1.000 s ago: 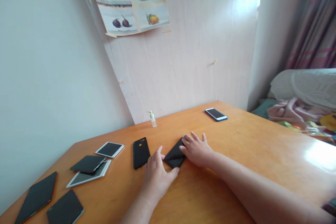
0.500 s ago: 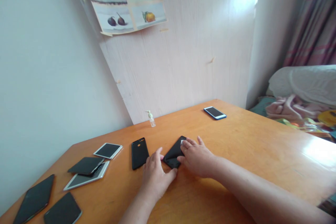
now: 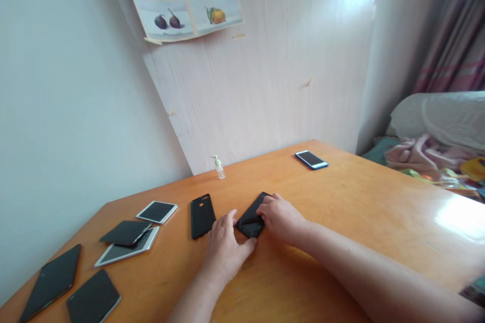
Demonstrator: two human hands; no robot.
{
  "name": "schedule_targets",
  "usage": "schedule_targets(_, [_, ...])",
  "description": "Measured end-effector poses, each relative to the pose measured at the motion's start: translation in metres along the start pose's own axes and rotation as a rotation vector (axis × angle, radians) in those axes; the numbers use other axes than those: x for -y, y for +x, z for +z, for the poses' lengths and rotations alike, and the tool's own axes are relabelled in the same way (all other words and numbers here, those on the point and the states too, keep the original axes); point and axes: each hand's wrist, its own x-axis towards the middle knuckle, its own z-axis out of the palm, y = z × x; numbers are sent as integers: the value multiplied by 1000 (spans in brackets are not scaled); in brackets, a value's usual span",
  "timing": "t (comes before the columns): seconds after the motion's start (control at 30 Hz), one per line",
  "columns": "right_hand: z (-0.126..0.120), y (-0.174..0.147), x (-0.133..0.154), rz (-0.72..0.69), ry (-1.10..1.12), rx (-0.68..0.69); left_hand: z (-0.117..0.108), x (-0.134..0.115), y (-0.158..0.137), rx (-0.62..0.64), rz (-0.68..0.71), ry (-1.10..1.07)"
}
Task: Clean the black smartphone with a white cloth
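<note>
On the wooden counter (image 3: 379,202), in front of two bare hands: one black phone (image 3: 247,219), glossy face up, set aslant between the hands.

Hands, two. Left hand (image 3: 224,247): grip spread wide, thumb and fingers apart at the near end of the black phone, thumb by its near corner. Right hand (image 3: 282,218): fingers curled over the phone's right side; whether this grip is closed on anything cannot be told, as the fingertips are partly hidden.

Phone case, one: black case (image 3: 202,217), lying flat just left of the black phone, with a round hole and a cutout at its far end; near edge beside the left hand's fingers.

White-faced phone (image 3: 311,159), one: blue around the edge, dark screen up, near the far right corner of the counter.

Flat devices at the left, five: one white-framed device (image 3: 156,211); one dark device (image 3: 124,232) resting partly on a second white-framed device (image 3: 120,255); one long black device (image 3: 53,280) at the left edge; one dark device with a pale edge (image 3: 94,297), nearest the viewer.

Containers, one: clear pump bottle (image 3: 220,169), upright near the wall, pale green top; contents too small to tell.

Wall sheet (image 3: 189,5), one, bearing four fruit pictures.
</note>
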Motion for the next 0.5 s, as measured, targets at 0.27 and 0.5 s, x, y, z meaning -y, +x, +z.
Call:
schedule_targets(0.27, [-3,8,-21,240,114,-71,0,-1,-1,-13,23,-11])
schedule_targets(0.5, [10,-4,16,-105,302,24,-1,-3,0,-11,14,-19])
